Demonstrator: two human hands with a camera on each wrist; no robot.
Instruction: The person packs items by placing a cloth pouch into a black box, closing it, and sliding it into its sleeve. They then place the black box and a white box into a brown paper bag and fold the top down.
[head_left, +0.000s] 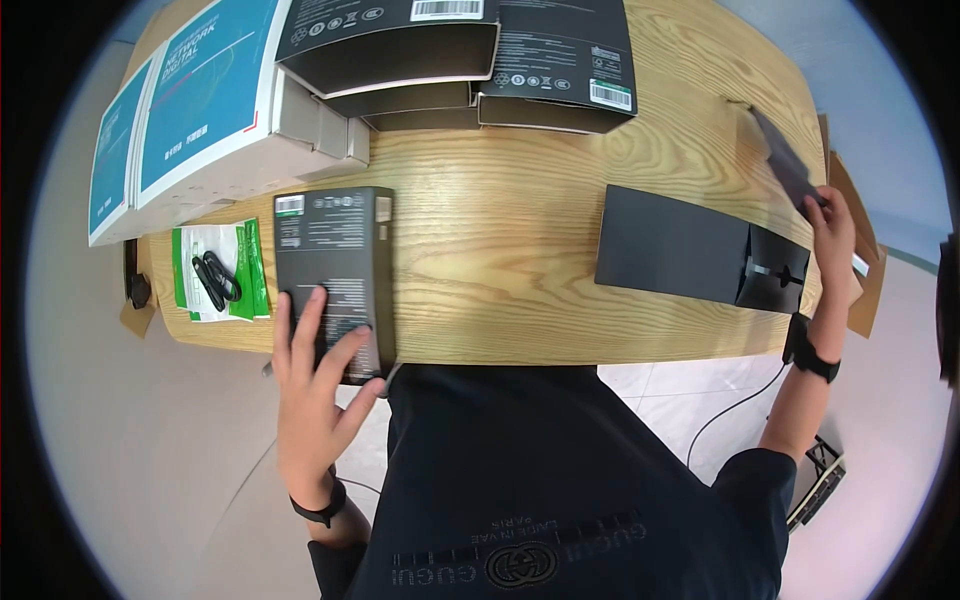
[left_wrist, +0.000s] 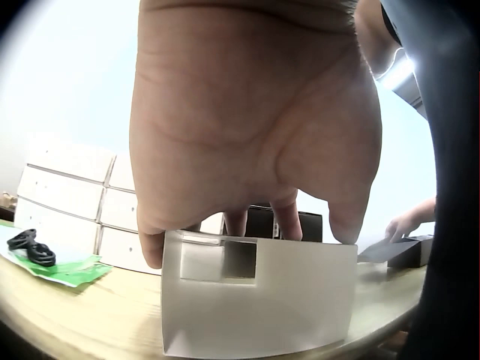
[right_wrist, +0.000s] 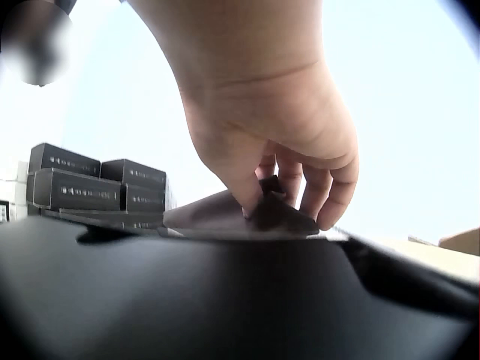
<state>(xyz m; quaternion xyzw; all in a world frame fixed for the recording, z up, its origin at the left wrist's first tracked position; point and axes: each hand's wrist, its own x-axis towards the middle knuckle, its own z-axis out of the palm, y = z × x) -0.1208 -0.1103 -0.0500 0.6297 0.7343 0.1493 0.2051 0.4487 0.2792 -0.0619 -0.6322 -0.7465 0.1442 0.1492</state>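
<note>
My left hand (head_left: 315,390) rests spread over the near half of a dark printed box (head_left: 325,250), which lies flat at the table's front edge. In the left wrist view, the pale end of that box (left_wrist: 262,315) has a rectangular cutout. Out to the right, my right hand (head_left: 835,240) pinches one end of a thin, dark grey sheet-like piece (head_left: 780,155), slightly blurred. Just left of that hand lies a long black box (head_left: 675,245) with folded flaps (head_left: 775,270) at its right end. Fingers and thumb meet on the grey piece (right_wrist: 210,214) in the right wrist view.
White-and-blue cartons (head_left: 205,110) stand at the back left, beside stacked dark boxes (head_left: 560,60). A coiled black cable (head_left: 215,280) lies on a green-and-white packet (head_left: 187,270) left of the printed box. Brown cardboard (head_left: 868,290) stands past the table's right edge.
</note>
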